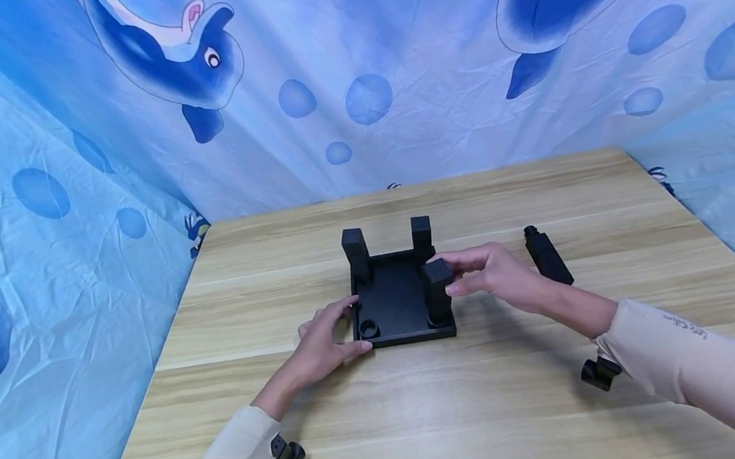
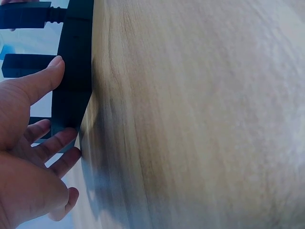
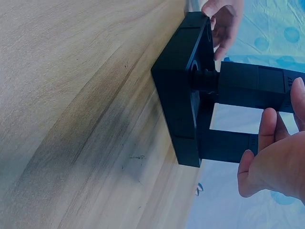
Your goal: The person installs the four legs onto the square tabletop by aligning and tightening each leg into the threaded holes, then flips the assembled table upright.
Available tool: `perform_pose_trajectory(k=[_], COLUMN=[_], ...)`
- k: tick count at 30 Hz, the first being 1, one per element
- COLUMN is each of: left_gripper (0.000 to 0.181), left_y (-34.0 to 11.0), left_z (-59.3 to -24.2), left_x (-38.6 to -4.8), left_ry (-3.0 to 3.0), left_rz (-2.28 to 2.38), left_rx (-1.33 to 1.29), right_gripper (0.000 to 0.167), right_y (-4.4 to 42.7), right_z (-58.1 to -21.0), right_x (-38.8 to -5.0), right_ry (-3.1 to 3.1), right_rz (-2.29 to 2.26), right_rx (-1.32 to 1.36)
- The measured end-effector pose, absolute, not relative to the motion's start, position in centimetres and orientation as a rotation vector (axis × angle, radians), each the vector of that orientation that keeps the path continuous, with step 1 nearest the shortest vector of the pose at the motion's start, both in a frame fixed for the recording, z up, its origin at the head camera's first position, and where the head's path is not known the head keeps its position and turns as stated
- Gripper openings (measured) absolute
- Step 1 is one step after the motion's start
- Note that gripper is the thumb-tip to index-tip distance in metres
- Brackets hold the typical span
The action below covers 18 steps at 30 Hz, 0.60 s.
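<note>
A small black table top (image 1: 396,300) lies upside down, its raised rim facing up. Two black legs, the back left leg (image 1: 356,253) and the back right leg (image 1: 422,236), stand upright on it. My right hand (image 1: 495,277) grips a third leg (image 1: 438,292) near its upper end, over the front right corner. In the right wrist view, part of that leg's thread (image 3: 206,81) shows above the socket. At the front left corner is a bare round socket (image 1: 369,328). My left hand (image 1: 324,343) holds this corner, thumb on the front rim and fingers along the left side.
A loose black leg (image 1: 547,256) with a threaded end lies on the wooden table (image 1: 457,415) to the right. Blue curtains (image 1: 362,59) with a sea-animal print hang behind the table and at both sides. Small black cameras (image 1: 600,373) are worn at both wrists.
</note>
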<state>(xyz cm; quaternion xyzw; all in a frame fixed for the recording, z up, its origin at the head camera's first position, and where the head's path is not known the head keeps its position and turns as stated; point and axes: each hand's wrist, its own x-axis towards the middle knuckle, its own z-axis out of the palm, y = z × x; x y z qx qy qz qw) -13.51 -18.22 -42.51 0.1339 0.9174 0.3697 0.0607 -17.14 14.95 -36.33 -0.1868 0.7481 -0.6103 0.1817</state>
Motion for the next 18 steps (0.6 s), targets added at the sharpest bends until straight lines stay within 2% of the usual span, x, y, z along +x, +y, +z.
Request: perform_pose_trajectory(k=[18], left_gripper=[0.081], left_y=[-18.23], left_z=[-42.51], left_x=[-13.46], left_ry=[2.765], left_rz=[1.118], left_rx=[0.408], right_gripper=[0.060], right_y=[14.85], right_z=[-36.86], right_x=[-17.17], right_ry=[2.193], right_rz=[-1.648], right_rx=[-0.515])
